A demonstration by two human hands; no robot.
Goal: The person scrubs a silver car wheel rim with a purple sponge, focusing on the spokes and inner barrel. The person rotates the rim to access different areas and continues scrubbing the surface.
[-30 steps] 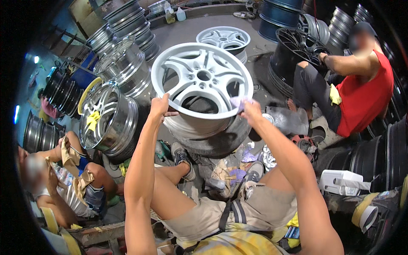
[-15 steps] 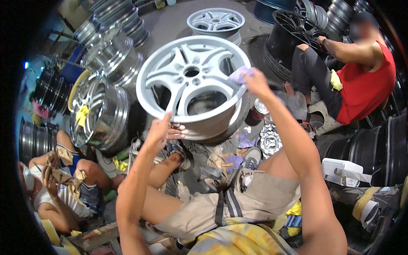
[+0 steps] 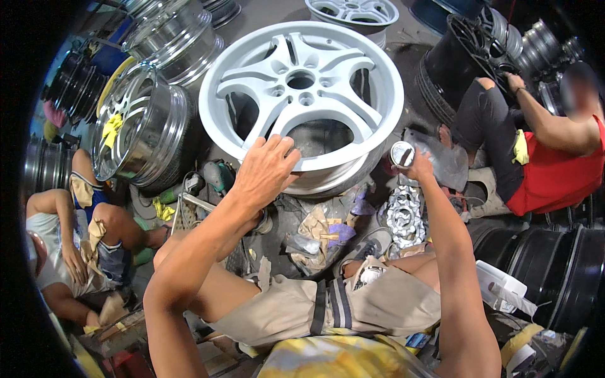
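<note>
A pale grey-white alloy wheel rim [image 3: 302, 120] lies face up in front of me, resting on a dark tyre. My left hand [image 3: 268, 170] grips its near edge, with fingers curled beside the opening between two spokes. To the right of the rim, my right hand [image 3: 418, 166] is down at a small open round can [image 3: 399, 150]. Its fingers are bent around a small dark piece that juts over the can's mouth; what that is I cannot make out. Purple scraps [image 3: 341, 233] lie on the floor below the rim.
Polished wheels [image 3: 142, 123] stand at left, one with a yellow cloth [image 3: 112, 130]. A person in red [image 3: 558, 167] handles a black wheel [image 3: 454, 69] at right; another sits at lower left. A power tool [image 3: 217, 176], a silver wheel-shaped piece [image 3: 405, 217] and a white jug [image 3: 498, 283] lie around.
My right hand has left the rim's right side, where it held a purple sheet, and come down to the can. That sheet no longer shows in it. My left hand stays at the near edge.
</note>
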